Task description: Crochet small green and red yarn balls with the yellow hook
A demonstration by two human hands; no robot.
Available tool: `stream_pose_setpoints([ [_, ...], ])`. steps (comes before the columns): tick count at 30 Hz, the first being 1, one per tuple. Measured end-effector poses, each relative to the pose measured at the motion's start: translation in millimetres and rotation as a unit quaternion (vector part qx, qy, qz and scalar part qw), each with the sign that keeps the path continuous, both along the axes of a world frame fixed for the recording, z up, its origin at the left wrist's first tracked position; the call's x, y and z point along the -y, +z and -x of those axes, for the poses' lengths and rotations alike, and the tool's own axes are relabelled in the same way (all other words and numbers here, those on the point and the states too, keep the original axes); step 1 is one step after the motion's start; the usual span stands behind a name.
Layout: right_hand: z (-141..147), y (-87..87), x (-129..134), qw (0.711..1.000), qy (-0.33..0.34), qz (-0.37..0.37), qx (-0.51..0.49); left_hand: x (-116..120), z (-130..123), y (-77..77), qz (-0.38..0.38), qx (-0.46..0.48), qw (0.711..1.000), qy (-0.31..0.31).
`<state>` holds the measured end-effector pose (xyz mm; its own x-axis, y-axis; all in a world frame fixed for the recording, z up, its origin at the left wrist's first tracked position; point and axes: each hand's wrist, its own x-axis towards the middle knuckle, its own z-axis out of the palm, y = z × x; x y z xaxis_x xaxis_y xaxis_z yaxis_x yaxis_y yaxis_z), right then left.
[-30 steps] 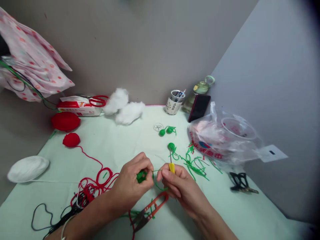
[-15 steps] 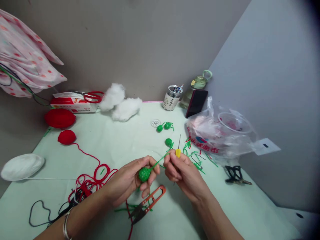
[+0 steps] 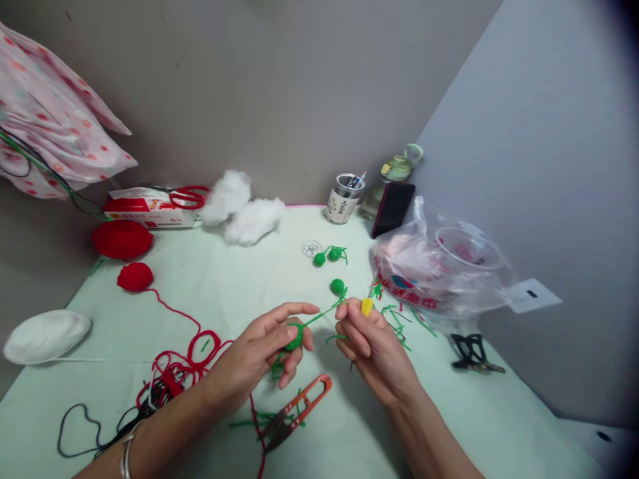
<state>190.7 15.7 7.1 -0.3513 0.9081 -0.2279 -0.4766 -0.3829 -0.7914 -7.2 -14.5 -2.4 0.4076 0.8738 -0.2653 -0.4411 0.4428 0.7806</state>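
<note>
My left hand [image 3: 259,342] pinches a small green crocheted ball [image 3: 294,338] between thumb and fingers, its index finger stretched out above. A strand of green yarn [image 3: 321,315] runs taut from the ball to my right hand [image 3: 372,346], whose thumb and index finger grip its end. The same hand holds a crochet hook with a yellow handle [image 3: 367,307], its thin metal tip pointing up and away. Just beyond the hands lies another green ball [image 3: 338,287]. Orange-handled thread snips [image 3: 317,392] rest on the table below my hands.
Farther back lie two joined green balls [image 3: 319,259] and white stuffing [image 3: 254,221]. Red yarn [image 3: 134,277] trails across the left side. Yarn scraps [image 3: 397,322] and a plastic bag [image 3: 429,266] are on the right, near a black claw clip [image 3: 469,351].
My left thumb has moved over the ball, and its index finger has straightened. My right hand has shifted slightly right, tilting the hook rightward, with the yarn still stretched between the hands.
</note>
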Motion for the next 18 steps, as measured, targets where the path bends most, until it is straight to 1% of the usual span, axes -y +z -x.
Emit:
stream_pose_setpoints([
  [2, -1.3, 1.7, 1.7, 1.0, 0.001, -0.011, -0.002, 1.2, -0.1, 1.7, 0.011, -0.002, 1.0, -0.003],
  [5, -4.0, 3.4, 2.6, 0.999, 0.009, -0.03, -0.007, 2.5, -0.8, 3.6, 0.025, 0.01, 0.999, -0.026],
  [8, -5.0, 4.3, 3.6, 0.999, 0.016, -0.039, -0.007, 2.4, -2.4, 1.6, 0.025, 0.004, 0.999, -0.031],
  [10, -4.6, 5.0, 5.7, 0.999, 0.031, -0.044, -0.005, 2.2, -3.8, -1.5, 0.021, -0.004, 0.999, -0.028],
  [12, -5.3, 6.4, 8.6, 0.996, 0.063, -0.062, 0.003, 2.2, -4.8, -3.8, 0.016, -0.009, 0.999, -0.032],
  [14, -9.6, 8.8, 11.1, 0.989, 0.11, -0.093, 0.033, 2.3, -4.8, -3.5, 0.0, -0.028, 0.998, -0.056],
  [16, -19.2, 12.0, 12.3, 0.978, 0.149, -0.122, 0.085, 2.0, -3.3, -0.3, -0.031, -0.069, 0.993, -0.093],
  [17, -26.0, 13.9, 12.2, 0.972, 0.156, -0.132, 0.113, 1.4, -1.6, 2.0, -0.048, -0.094, 0.988, -0.111],
  [18, -34.0, 16.0, 11.7, 0.969, 0.149, -0.139, 0.141, 0.5, 0.7, 4.6, -0.063, -0.116, 0.984, -0.12],
])
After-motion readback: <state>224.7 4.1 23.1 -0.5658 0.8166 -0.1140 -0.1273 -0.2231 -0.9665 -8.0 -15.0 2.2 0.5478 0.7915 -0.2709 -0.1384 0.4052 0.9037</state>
